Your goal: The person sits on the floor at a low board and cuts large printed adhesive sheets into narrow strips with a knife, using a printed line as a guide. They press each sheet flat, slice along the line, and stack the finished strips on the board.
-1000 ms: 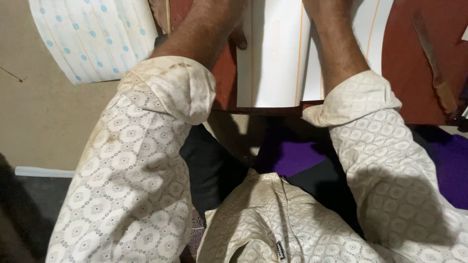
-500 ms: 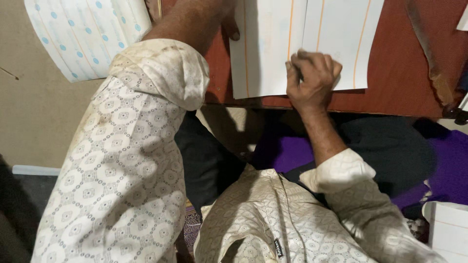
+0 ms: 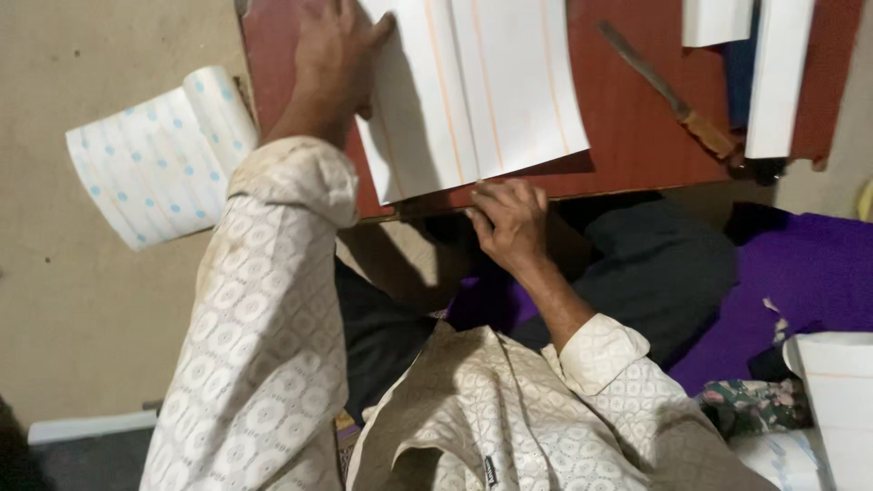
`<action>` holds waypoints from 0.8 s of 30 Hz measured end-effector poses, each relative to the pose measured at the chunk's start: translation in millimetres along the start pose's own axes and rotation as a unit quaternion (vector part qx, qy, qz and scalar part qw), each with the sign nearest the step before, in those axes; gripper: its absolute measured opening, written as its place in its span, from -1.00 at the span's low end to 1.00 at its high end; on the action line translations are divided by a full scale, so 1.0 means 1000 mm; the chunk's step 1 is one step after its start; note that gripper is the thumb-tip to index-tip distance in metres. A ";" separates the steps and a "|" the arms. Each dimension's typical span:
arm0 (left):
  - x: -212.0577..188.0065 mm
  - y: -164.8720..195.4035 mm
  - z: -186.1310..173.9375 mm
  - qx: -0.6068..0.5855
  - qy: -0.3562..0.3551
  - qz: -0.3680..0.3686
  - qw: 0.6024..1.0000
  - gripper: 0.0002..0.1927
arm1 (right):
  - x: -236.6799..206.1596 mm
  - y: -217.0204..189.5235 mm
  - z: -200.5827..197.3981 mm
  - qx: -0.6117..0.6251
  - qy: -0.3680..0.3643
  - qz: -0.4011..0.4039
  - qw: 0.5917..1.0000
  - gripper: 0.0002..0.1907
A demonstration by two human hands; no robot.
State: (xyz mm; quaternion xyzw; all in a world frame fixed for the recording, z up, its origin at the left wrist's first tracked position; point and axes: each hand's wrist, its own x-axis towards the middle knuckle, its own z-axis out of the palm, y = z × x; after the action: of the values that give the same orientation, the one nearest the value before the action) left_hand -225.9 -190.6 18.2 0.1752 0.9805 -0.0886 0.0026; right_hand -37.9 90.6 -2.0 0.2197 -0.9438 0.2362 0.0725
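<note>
A stack of white sheets with thin orange lines (image 3: 482,86) lies on a red-brown table (image 3: 627,118), its near corner overhanging the table's edge. My left hand (image 3: 332,50) rests flat on the left side of the sheets, pressing them down. My right hand (image 3: 509,218) is at the table's front edge, fingers curled against the near edge of the sheets and the table rim. Both arms wear cream patterned sleeves.
A knife with a wooden handle (image 3: 673,95) lies on the table to the right of the sheets. More white paper (image 3: 773,64) sits at the far right. A roll of white blue-dotted paper (image 3: 159,155) lies on the floor to the left. Purple cloth (image 3: 800,273) lies at right.
My right hand has drawn back from on top of the sheets to the table's front edge. The view has shifted, so the left hand and the knife show more fully.
</note>
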 end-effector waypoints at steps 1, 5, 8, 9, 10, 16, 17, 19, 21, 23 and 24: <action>-0.002 -0.003 0.000 -0.033 -0.041 -0.001 0.999 0.28 | 0.004 0.007 -0.004 0.023 0.019 0.027 0.999 -0.82; -0.010 0.009 0.014 -0.119 -0.147 -0.006 0.982 0.02 | 0.026 0.081 -0.017 0.085 0.147 0.139 0.976 -0.86; -0.009 0.016 0.023 -0.154 -0.158 -0.032 0.975 -0.05 | 0.063 0.160 -0.036 0.036 0.232 0.195 0.952 -0.86; -0.007 0.020 0.024 -0.162 -0.146 -0.035 0.975 -0.04 | 0.073 0.183 -0.044 -0.008 0.224 0.220 0.950 -0.89; -0.005 0.023 0.024 -0.172 -0.139 -0.035 0.975 -0.07 | 0.082 0.200 -0.050 -0.057 0.208 0.191 0.958 -0.86; -0.002 0.035 0.007 -0.222 -0.175 -0.108 0.953 0.05 | 0.129 0.225 -0.043 -0.176 0.093 0.107 0.974 -0.76; -0.002 0.040 0.005 -0.217 -0.179 -0.117 0.952 0.07 | 0.133 0.226 -0.042 -0.142 0.066 0.133 0.979 -0.78; 0.000 0.044 0.003 -0.216 -0.181 -0.125 0.951 0.08 | 0.139 0.226 -0.036 -0.071 0.021 0.166 0.983 -0.80; -0.001 0.047 0.005 -0.218 -0.174 -0.123 0.952 0.11 | 0.139 0.229 -0.033 0.000 -0.013 0.186 0.983 -0.78; -0.002 0.047 0.009 -0.217 -0.154 -0.115 0.957 0.15 | 0.140 0.226 -0.029 -0.028 0.032 0.162 0.986 -0.82; -0.001 0.047 0.010 -0.207 -0.159 -0.110 0.959 0.17 | 0.140 0.222 -0.030 -0.044 0.057 0.151 0.986 -0.84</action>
State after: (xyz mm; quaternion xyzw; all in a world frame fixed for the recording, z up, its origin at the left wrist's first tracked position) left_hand -208.9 -149.7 0.2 0.0452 0.9775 0.0898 0.1853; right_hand -261.7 227.0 -34.0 0.0573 -0.9699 0.2150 0.0987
